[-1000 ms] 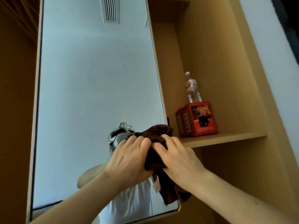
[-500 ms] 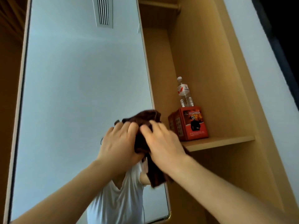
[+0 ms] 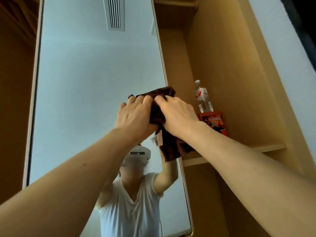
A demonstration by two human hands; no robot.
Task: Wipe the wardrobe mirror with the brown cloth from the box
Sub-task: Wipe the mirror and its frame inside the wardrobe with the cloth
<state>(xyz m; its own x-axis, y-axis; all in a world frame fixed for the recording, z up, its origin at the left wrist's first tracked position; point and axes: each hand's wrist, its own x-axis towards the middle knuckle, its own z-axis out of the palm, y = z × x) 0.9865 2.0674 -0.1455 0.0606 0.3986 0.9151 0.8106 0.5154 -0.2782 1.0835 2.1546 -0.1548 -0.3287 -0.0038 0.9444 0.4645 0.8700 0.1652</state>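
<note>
Gripping brown cloth (image 3: 160, 108), left hand (image 3: 135, 117), right hand (image 3: 177, 115), near mirror (image 3: 95, 82) right edge

Soft daylight, slight blur, curved edges

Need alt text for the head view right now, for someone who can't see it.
Both hands, left hand and right hand, press a bunched brown cloth against the right edge of the wardrobe mirror. Beside it, a wooden shelf holds a red box and a water bottle.
</note>
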